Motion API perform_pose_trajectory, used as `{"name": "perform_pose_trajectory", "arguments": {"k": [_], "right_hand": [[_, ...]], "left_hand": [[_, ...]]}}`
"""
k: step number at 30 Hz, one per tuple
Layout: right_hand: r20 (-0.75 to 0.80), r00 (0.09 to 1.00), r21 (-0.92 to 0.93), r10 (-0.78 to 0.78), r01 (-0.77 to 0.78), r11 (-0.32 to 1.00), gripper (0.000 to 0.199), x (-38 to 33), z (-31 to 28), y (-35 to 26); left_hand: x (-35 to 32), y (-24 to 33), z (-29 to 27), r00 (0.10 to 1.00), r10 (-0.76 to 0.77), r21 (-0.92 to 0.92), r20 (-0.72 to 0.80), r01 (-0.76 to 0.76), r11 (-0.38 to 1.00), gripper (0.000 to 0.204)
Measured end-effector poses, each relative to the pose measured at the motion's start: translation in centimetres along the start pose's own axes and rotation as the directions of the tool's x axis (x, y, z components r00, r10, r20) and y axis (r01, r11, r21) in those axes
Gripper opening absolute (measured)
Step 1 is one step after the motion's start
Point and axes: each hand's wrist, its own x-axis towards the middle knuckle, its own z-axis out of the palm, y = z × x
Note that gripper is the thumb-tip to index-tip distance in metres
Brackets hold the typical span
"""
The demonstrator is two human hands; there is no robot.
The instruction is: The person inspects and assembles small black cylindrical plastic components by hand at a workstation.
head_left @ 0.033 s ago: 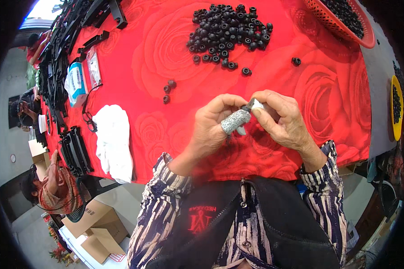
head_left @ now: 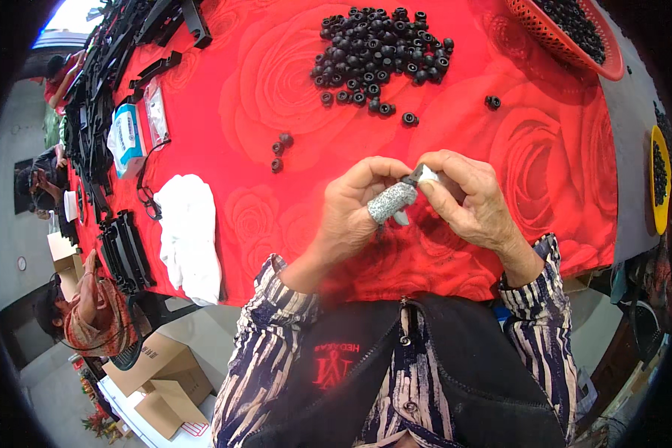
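Note:
My left hand [head_left: 353,207] and my right hand [head_left: 468,196] meet above the red rose-patterned tablecloth [head_left: 276,231]. A speckled grey-and-white wrap [head_left: 392,202] covers the left thumb. Between the fingertips of both hands is a small black part [head_left: 412,178], mostly hidden, so its exact shape cannot be made out. Something small and white [head_left: 428,175] shows at the right fingertips, by the thumb. Beyond the hands lies a heap of small round black pieces with holes [head_left: 381,56]. A few more of these lie loose to the left and right.
A red plastic basket [head_left: 611,56] of black pieces stands at far right, a yellow tray [head_left: 658,179] beyond the table edge. At left are a white cloth [head_left: 188,237], a tissue pack [head_left: 129,140] and piled long black parts [head_left: 89,123]. Other people sit further left, near cardboard boxes [head_left: 160,373].

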Motion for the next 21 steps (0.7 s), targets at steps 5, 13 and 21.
{"name": "perform_pose_trajectory", "arguments": {"k": [5, 13, 21], "right_hand": [[0.008, 0.999, -0.043, -0.044, 0.045, 0.998, 0.018, 0.2, 0.0, 0.0], [0.062, 0.998, -0.038, 0.028, -0.025, 0.999, 0.016, 0.2, 0.0, -0.1], [0.049, 0.977, 0.208, 0.207, -0.213, 0.955, 0.019, -0.2, -0.2, -1.0]], "left_hand": [[-0.1, -0.1, -0.2, 1.0, -0.018, -0.026, 0.016, 0.019, 0.999, 0.024], [-0.3, -0.1, 0.4, 0.998, -0.024, 0.026, -0.056, 0.025, 0.999, 0.023], [0.1, -0.2, 0.2, 0.997, 0.051, -0.003, -0.062, -0.052, 0.999, 0.021]]}}
